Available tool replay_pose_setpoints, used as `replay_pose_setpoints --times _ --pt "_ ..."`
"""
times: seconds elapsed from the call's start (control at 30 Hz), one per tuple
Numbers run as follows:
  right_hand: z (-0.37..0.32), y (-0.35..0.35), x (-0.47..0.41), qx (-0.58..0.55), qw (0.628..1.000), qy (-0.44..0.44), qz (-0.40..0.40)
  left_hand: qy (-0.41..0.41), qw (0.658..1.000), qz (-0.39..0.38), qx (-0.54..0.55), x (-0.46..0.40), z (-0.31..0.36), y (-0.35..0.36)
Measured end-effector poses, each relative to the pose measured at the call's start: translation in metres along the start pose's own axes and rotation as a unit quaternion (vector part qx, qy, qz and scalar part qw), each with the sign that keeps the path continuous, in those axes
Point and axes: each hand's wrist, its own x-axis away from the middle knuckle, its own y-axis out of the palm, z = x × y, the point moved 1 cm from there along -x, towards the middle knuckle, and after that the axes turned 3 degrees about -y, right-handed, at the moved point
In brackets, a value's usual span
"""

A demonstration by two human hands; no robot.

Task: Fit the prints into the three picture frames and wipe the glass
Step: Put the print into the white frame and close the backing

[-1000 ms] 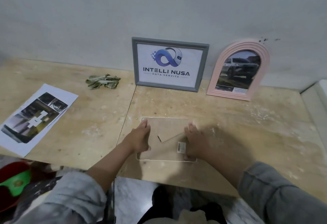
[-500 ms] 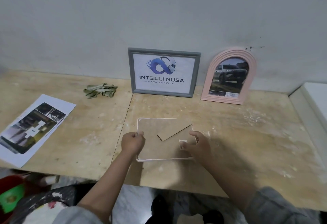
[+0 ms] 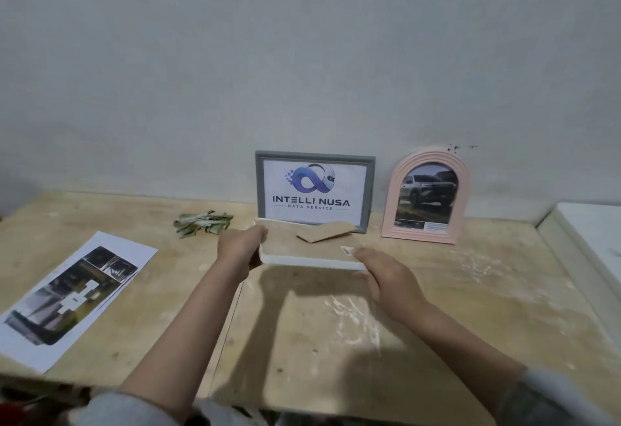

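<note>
A white-edged picture frame [image 3: 302, 259] is lifted off the table, its brown backing and fold-out stand facing up. My left hand [image 3: 240, 247] grips its left edge and my right hand [image 3: 386, 274] holds its right front corner. A grey frame [image 3: 315, 160] with a logo print leans on the wall behind it. To the right stands a pink arched frame [image 3: 463, 187] with a car print. A loose print [image 3: 72, 294] lies flat at the left. A crumpled green cloth [image 3: 203, 222] lies near the wall.
The wooden table [image 3: 336, 341] is two boards with a seam down the middle, dusted with white smears. A white ledge [image 3: 591, 234] rises at the right edge. The wall stands close behind the frames.
The frame lay face down on the table with both hands on it; now both hands have lifted it up and away towards the grey frame. The view has tilted upward.
</note>
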Motion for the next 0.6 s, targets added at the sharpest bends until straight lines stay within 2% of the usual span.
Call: replay_pose_setpoints --times 0.1,0.2,0.3,0.37,0.47,0.53,0.6 --pt "-0.006 -0.013 -0.025 -0.131 0.983 0.128 0.027 0.008 0.997 -0.052 0.057 -0.001 0.016 -0.002" --pt "-0.004 -0.02 -0.042 -0.259 0.934 0.245 0.018 0.043 0.995 -0.075 -0.04 -0.001 0.007 -0.003" --pt "0.006 -0.018 -0.049 -0.354 0.887 0.296 -0.011 0.102 0.972 -0.15 -0.152 0.005 -0.017 0.001" --pt "0.012 -0.011 -0.047 -0.433 0.831 0.349 -0.021 0.106 0.962 -0.191 -0.166 0.007 -0.03 0.002" --pt "0.019 -0.006 -0.042 -0.53 0.749 0.396 -0.036 0.115 0.967 -0.185 -0.13 0.01 -0.04 0.003" --pt "0.02 -0.003 -0.038 -0.57 0.712 0.409 -0.043 0.126 0.967 -0.175 -0.138 0.013 -0.047 0.002" --pt "0.022 0.002 -0.034 -0.587 0.689 0.422 -0.051 0.139 0.965 -0.156 -0.155 0.013 -0.054 0.002"
